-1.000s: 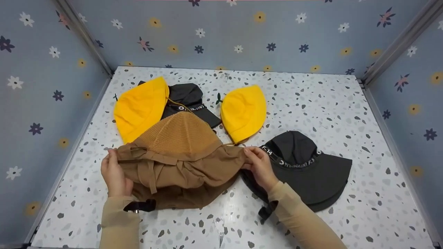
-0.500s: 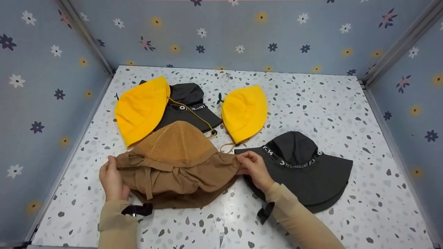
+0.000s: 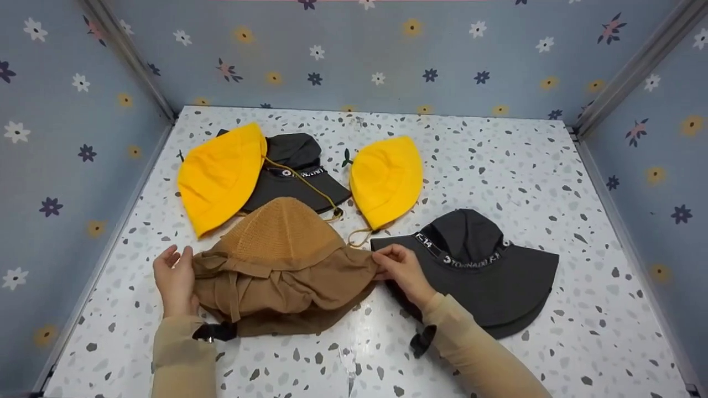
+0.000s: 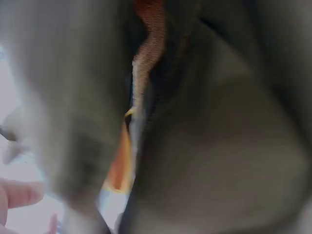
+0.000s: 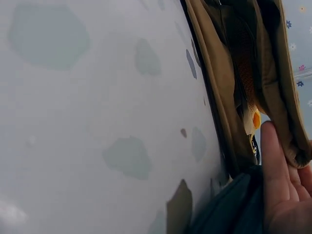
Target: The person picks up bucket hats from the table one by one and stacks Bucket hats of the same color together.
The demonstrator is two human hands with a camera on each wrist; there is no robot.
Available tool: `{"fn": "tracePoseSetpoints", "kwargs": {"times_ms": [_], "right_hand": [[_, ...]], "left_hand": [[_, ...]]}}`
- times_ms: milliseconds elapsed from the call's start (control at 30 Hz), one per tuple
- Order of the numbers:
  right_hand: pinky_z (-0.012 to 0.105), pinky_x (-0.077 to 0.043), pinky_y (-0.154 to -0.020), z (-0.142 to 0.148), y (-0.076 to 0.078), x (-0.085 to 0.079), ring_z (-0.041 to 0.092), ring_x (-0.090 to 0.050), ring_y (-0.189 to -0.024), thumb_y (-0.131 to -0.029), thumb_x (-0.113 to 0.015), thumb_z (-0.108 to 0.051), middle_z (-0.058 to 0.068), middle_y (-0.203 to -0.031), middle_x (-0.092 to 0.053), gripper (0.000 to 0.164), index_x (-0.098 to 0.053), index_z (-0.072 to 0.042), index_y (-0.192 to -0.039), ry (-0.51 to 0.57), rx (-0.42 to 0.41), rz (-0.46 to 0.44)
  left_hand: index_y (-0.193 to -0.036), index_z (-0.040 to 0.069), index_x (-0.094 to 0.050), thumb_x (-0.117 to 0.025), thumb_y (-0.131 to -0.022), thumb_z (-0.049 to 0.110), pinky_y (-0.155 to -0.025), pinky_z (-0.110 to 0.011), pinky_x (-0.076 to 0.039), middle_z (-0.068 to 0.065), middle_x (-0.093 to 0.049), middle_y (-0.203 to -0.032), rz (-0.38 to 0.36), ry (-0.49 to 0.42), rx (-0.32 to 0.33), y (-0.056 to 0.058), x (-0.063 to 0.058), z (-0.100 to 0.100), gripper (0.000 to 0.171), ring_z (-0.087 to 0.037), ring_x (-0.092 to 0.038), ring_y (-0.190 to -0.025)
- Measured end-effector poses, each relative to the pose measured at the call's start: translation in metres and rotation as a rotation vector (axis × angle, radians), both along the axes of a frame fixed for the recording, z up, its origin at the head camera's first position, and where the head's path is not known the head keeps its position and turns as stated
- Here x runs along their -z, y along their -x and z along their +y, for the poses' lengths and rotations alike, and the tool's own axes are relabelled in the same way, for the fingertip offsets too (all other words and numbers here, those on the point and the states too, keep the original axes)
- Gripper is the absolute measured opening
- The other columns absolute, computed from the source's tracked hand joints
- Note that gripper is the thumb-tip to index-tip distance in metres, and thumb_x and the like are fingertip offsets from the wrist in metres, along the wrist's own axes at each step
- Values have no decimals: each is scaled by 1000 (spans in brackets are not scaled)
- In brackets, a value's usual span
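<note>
A brown sun hat (image 3: 293,276) with a woven crown and a wide, gathered cloth brim sits at the front of the table. The right hand (image 3: 401,271) pinches the right edge of its brim; in the right wrist view the thumb (image 5: 274,161) lies along the brim's fold. At the hat's left side is the left hand (image 3: 176,279), its fingers loosely bent and off the cloth. In the left wrist view a finger (image 4: 22,194) shows apart from the blurred brim (image 4: 87,122). A cloth tie hangs down the brim's front left.
To the right lies a dark grey wide-brimmed hat (image 3: 475,282), close by the right hand. Behind the brown hat, a yellow hat (image 3: 221,179) overlaps another dark hat (image 3: 296,152). A second yellow hat (image 3: 387,179) lies further right. Flower-patterned walls (image 3: 354,55) enclose the speckled table.
The brown hat has come down and slightly toward the person, uncovering more of the dark hat and cord behind. The left fingers have let go of the brim; the right hand still pinches it.
</note>
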State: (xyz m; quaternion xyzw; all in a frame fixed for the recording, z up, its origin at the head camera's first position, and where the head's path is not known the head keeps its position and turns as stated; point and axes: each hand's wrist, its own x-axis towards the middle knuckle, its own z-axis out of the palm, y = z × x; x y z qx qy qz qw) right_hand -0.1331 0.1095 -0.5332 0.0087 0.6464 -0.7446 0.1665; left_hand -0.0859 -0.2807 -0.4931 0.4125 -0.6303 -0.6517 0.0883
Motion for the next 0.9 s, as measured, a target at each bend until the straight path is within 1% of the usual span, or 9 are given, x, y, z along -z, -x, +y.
{"fn": "tracePoseSetpoints", "kwargs": {"times_ms": [100, 167, 233, 300, 400, 533, 600, 700, 900], "right_hand": [[25, -58, -67, -2, 0, -4, 10, -66, -72, -91, -66, 0, 5, -85, -71, 17, -65, 12, -104, -62, 31, 57], [21, -56, -71, -3, 0, -7, 10, -65, -78, -88, -68, 3, 11, -91, -72, 21, -66, 12, -106, -135, 47, 125], [19, -54, -76, -5, -1, -9, 14, -66, -86, -86, -70, 4, 17, -99, -72, 22, -69, 10, -107, -215, 49, 202], [19, -53, -81, -7, -3, -12, 21, -67, -94, -85, -70, 5, 22, -106, -71, 23, -70, 8, -108, -284, 38, 275], [34, -55, -91, -11, -6, -18, 36, -66, -105, -86, -68, 10, 28, -113, -69, 25, -68, 11, -111, -333, -1, 359], [43, -53, -96, -16, -10, -21, 35, -65, -109, -88, -69, 5, 20, -116, -70, 27, -69, 6, -115, -422, -71, 506], [39, -52, -98, -18, -12, -22, 29, -65, -111, -89, -70, 0, 15, -118, -70, 29, -69, 1, -119, -469, -115, 580], [42, -47, -106, -22, -13, -22, 28, -61, -122, -91, -70, -7, 15, -128, -66, 36, -66, -1, -126, -527, -197, 649], [49, -28, -119, -27, -16, -21, 35, -36, -145, -91, -72, -31, 16, -153, -43, 67, -47, -5, -147, -721, -370, 678]], "left_hand": [[-156, 10, -24, -47, -102, 36, -123, -46, -17, -14, -12, -164, -55, 118, 129, 0, -12, 7, 64, -30, -7, -149], [-156, 9, -26, -47, -102, 38, -123, -55, -6, -19, -8, -164, -79, 228, 221, 2, -19, 13, 65, -39, 2, -150], [-155, 6, -28, -47, -102, 37, -119, -64, 2, -23, -10, -163, -97, 348, 309, 4, -27, 20, 65, -47, 2, -148], [-153, 3, -31, -49, -102, 36, -115, -70, 5, -27, -15, -161, -111, 474, 398, 7, -33, 28, 64, -52, -5, -147], [-152, 0, -31, -50, -102, 36, -115, -71, 2, -29, -21, -159, -120, 614, 566, 11, -41, 41, 65, -53, -14, -145], [-154, -2, -26, -51, -102, 40, -114, -73, 2, -28, -18, -160, -114, 703, 814, 14, -49, 62, 71, -52, -12, -147], [-155, -3, -23, -52, -101, 43, -112, -75, 5, -29, -12, -162, -113, 719, 912, 14, -49, 72, 76, -51, -7, -148], [-156, -3, -18, -56, -99, 45, -109, -77, 10, -33, -3, -161, -117, 754, 994, 14, -47, 85, 84, -53, 0, -148], [-159, 2, -7, -70, -84, 60, -102, -82, 14, -34, 14, -160, -180, 848, 1058, 12, -32, 99, 114, -59, 17, -143]]}}
